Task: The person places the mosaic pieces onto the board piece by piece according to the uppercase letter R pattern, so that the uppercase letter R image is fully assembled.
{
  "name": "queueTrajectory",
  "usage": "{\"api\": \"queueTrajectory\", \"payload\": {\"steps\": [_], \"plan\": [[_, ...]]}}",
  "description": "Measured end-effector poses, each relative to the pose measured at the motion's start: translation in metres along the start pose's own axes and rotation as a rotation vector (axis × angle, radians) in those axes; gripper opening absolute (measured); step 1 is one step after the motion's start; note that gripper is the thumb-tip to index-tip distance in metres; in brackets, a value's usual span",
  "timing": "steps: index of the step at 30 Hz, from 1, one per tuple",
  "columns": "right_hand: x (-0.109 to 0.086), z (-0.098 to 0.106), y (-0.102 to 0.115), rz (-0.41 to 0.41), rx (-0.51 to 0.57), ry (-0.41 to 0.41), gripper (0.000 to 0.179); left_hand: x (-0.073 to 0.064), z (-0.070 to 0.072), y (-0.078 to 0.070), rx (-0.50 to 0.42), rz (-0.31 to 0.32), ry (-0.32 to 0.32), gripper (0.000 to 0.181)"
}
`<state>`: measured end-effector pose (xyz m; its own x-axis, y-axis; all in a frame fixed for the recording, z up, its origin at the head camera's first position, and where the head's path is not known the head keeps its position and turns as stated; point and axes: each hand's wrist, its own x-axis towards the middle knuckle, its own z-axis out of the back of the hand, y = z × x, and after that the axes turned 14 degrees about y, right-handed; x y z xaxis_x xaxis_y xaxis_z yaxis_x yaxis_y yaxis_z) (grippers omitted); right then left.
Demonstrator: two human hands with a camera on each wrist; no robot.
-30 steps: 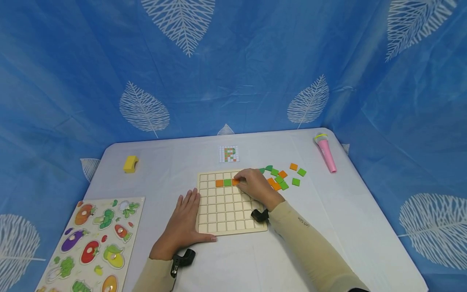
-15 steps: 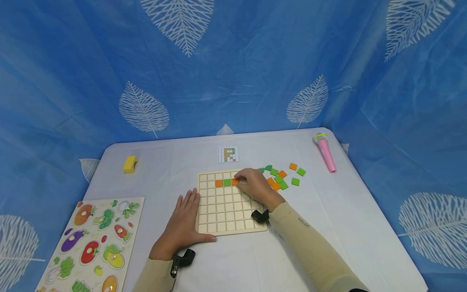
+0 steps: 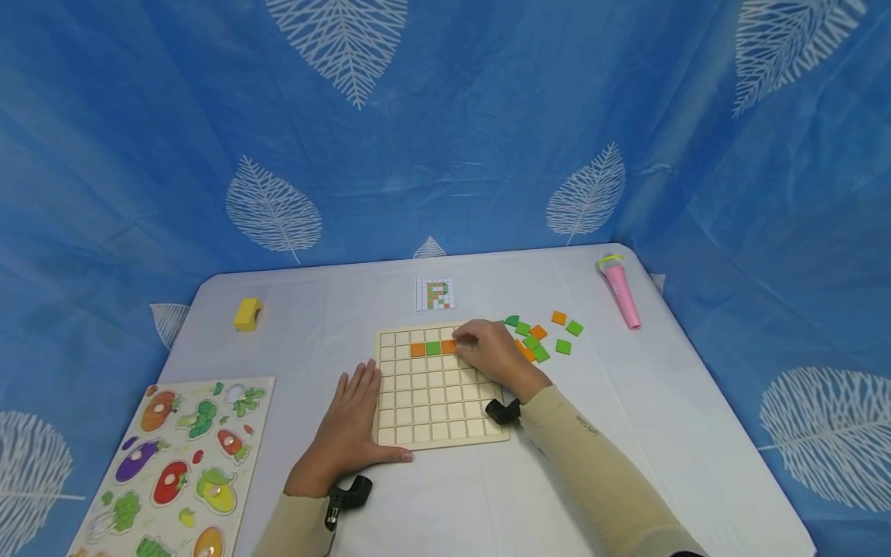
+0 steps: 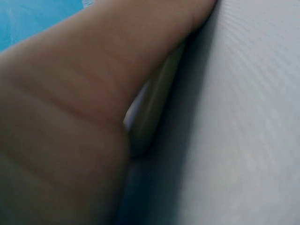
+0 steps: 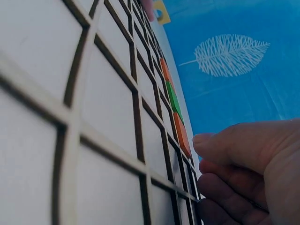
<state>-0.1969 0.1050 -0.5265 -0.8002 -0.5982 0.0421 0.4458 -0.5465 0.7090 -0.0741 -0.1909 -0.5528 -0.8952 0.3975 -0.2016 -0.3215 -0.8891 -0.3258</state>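
Right hand (image 3: 489, 348) was over the far right part of the wooden grid board (image 3: 421, 414), released: fingers loosely bent, nothing seen between thumb and fingers. Thumb tip sat right beside the right-end orange tile (image 3: 448, 347); couldn't tell from the right wrist view whether they touched. That tile lay in a cell of the second row from the far edge. Immediately left of it, same row: green tile (image 3: 433, 348), then the left-end orange tile (image 3: 418, 350). All three side by side, flat in the grid.

Left hand (image 3: 353, 425) was flat and holding nothing, fingers straight along the board's left edge, thumb stretched right along its near edge. Left wrist view was blurred, mostly palm and table.

Right of the board, partly behind the right hand: loose square tiles (image 3: 563, 347), orange and green, some overlapping, plus a dark green rounded piece (image 3: 511, 320). Just beyond the board's far edge: pattern card (image 3: 435, 295) showing an R in colored squares.

Further out: pink toy microphone (image 3: 619, 290) far right, yellow block (image 3: 247, 315) far left, vegetable puzzle board (image 3: 174, 464) near left. White-covered table (image 3: 626, 418), blue leaf-print curtain (image 3: 445, 131) around it.
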Motion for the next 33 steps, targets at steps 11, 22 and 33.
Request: {"api": "queueTrajectory", "payload": {"steps": [11, 22, 33], "plan": [[-0.006, 0.02, -0.012, -0.029, 0.005, -0.015, 0.023, 0.0, -0.001, 0.001, -0.001, -0.007, -0.001, 0.159], [-0.011, 0.044, -0.025, -0.112, -0.042, -0.045, 0.023, 0.0, 0.0, 0.001, 0.004, -0.011, -0.005, 0.159], [-0.014, 0.05, -0.036, -0.184, -0.031, -0.02, 0.024, -0.001, 0.0, 0.0, 0.003, -0.012, -0.004, 0.158]]}}
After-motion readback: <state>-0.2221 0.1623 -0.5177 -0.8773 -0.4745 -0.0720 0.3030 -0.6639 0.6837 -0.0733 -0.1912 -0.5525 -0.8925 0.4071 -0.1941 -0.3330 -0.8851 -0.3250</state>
